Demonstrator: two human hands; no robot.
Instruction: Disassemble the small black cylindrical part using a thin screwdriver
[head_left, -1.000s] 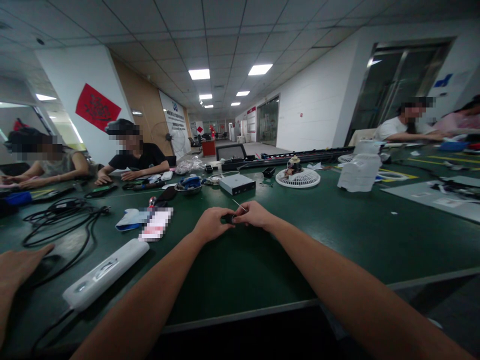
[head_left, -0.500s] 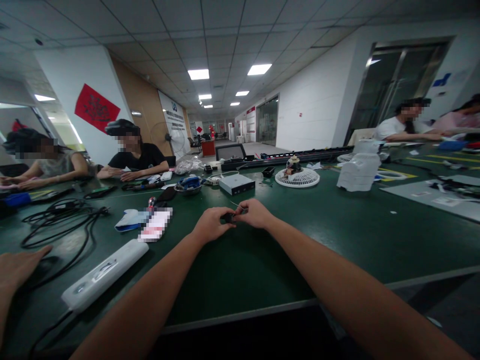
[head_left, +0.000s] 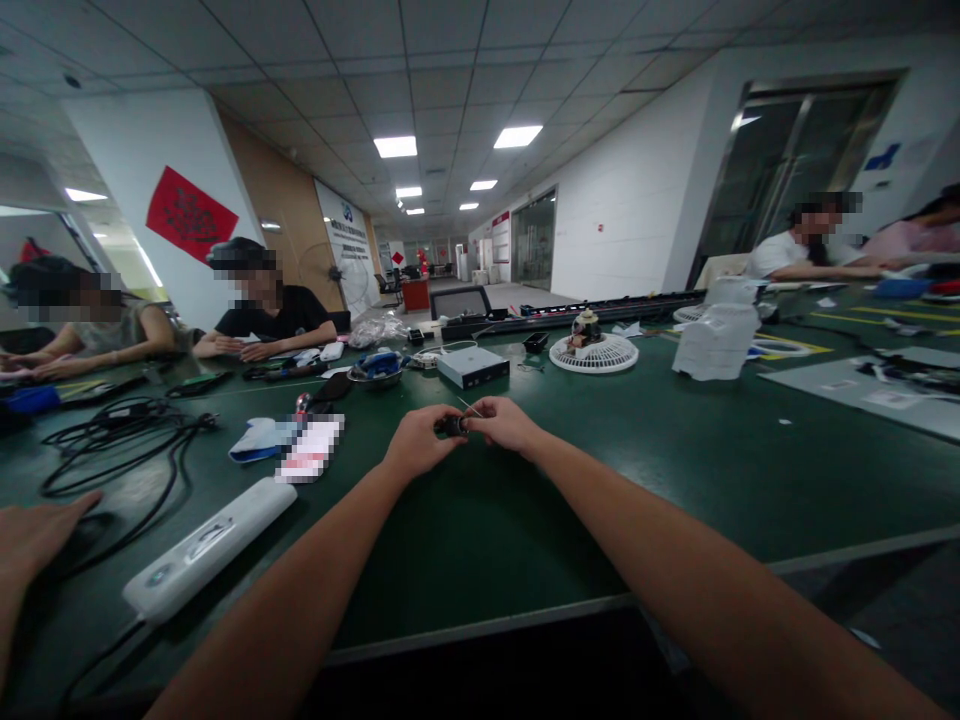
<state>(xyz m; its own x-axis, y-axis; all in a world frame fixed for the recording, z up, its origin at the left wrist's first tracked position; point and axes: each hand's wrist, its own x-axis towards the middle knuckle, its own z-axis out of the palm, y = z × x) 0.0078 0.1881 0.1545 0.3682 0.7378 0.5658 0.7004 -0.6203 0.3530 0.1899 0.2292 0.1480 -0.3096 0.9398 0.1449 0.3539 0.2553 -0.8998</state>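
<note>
Both of my hands meet above the green table (head_left: 517, 560). My left hand (head_left: 420, 442) is closed, with thumb and fingers curved round a small dark rounded part (head_left: 451, 425) whose kind I cannot make out. My right hand (head_left: 504, 424) is pinched at the right end of that part. A thin light rod or wire (head_left: 469, 407) sticks out up and to the left from the right fingers. Just beyond my hands lies a grey disc drive (head_left: 474, 366) with a dark front.
A white power strip (head_left: 210, 548), a black cable coil (head_left: 124, 440) and another person's hand (head_left: 45, 535) are at left. Farther back are a white fan grille with motor (head_left: 594, 352) and a white plastic-wrapped object (head_left: 716, 340). Co-workers sit across and at far right.
My left fingers have opened slightly, so more of the dark part shows between my hands. The right hand has barely shifted, and the view has moved a little.
</note>
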